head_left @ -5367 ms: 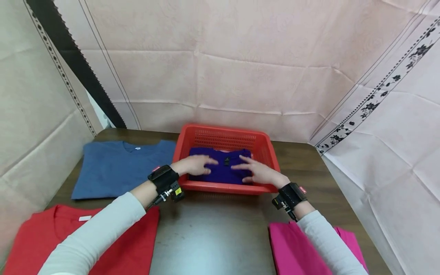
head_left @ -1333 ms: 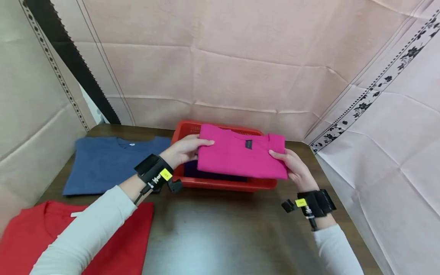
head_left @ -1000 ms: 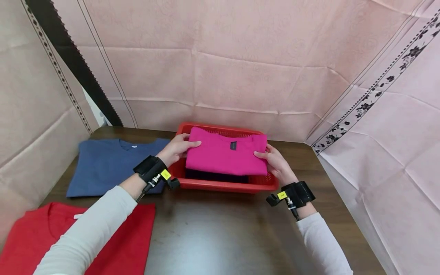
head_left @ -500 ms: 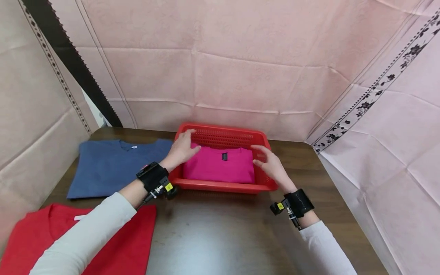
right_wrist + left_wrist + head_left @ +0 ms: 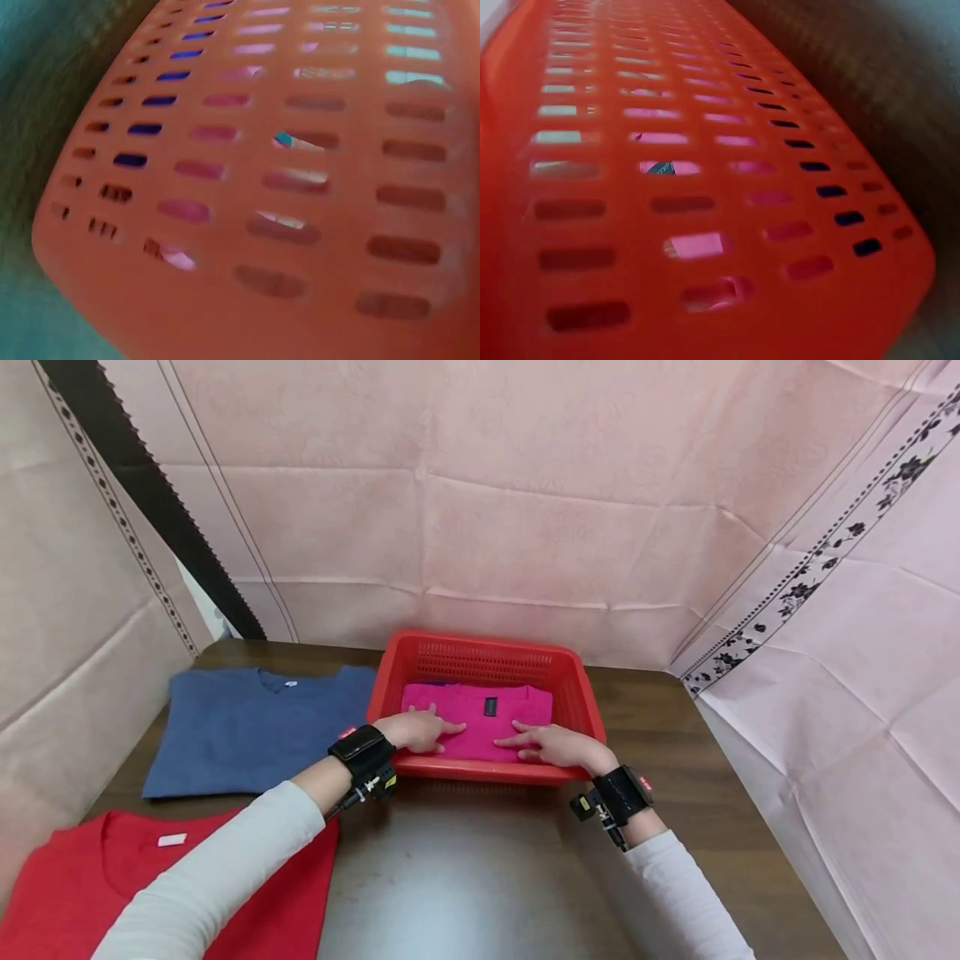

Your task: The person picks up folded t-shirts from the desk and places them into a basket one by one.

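Both hands are at work inside a rectangular red plastic basket with slotted walls (image 5: 487, 771). The left hand (image 5: 415, 729) and right hand (image 5: 557, 744) reach over its near side, grasping nothing; fingers are extended, spread, and appear to rest on a folded bright-pink fabric shirt (image 5: 480, 737). Pressure: cannot tell; the wrist views show mostly basket wall.

The pink shirt lies flat in the basket, under and between the hands, its small black neck label (image 5: 491, 707) just beyond the fingertips. A sliver of folded purple-blue cloth (image 5: 433, 683) shows past its far edge, beyond the left hand; dark blue-purple also shows through the lower wall slots in both wrist views, so I take it to lie underneath.

Left of the left hand, just beside the basket, is a folded dull-blue fabric shirt (image 5: 247, 735). Nearer the person, partly beneath the left forearm, is a folded bright-red fabric shirt (image 5: 75, 885). Both lie on the dark wood-grain table (image 5: 450, 860).

Step in hand (judged): pressing or smoothing the pink shirt level. Next move would call for lifting both hands straight up, without dragging the cloth, and clearing the near rim.
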Demonstrator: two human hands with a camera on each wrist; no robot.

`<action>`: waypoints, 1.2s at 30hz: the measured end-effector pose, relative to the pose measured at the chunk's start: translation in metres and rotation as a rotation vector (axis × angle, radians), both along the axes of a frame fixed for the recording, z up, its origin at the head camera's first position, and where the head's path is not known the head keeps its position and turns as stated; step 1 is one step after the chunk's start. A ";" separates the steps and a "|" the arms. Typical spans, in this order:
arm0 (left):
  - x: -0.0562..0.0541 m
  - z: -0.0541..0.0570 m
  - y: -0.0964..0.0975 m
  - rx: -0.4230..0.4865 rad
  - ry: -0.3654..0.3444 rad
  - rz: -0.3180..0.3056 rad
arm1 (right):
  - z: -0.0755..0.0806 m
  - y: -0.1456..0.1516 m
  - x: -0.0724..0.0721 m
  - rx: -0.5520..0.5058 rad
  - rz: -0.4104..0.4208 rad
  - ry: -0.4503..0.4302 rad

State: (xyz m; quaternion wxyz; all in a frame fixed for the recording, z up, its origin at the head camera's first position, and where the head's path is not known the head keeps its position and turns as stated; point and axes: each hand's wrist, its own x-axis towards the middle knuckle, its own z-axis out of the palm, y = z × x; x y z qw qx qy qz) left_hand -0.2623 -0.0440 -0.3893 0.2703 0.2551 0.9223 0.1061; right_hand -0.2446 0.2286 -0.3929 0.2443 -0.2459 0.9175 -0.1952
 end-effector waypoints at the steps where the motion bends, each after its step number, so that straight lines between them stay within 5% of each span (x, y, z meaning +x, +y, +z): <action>1: -0.001 0.001 0.000 0.001 0.007 -0.003 | 0.000 0.000 -0.001 -0.008 -0.002 0.010; 5: -0.010 0.008 -0.004 0.034 0.112 -0.040 | 0.006 -0.002 -0.007 -0.041 -0.039 0.120; 10: -0.010 0.022 -0.012 0.218 0.332 0.011 | 0.018 -0.010 -0.004 -0.150 -0.213 0.309; 14: 0.013 0.044 -0.021 0.370 0.439 0.062 | 0.032 -0.027 0.012 -0.262 -0.291 0.424; 17: 0.037 0.060 -0.031 0.434 0.486 0.054 | 0.042 -0.048 0.030 -0.328 -0.293 0.498; 21: 0.069 0.068 -0.049 0.465 0.533 0.063 | 0.049 -0.078 0.058 -0.400 -0.251 0.544; 28: 0.117 0.056 -0.084 0.455 0.572 0.155 | 0.036 -0.136 0.095 -0.457 -0.094 0.458; 36: 0.164 0.020 -0.143 0.360 0.528 0.339 | -0.007 -0.180 0.115 -0.280 0.049 0.319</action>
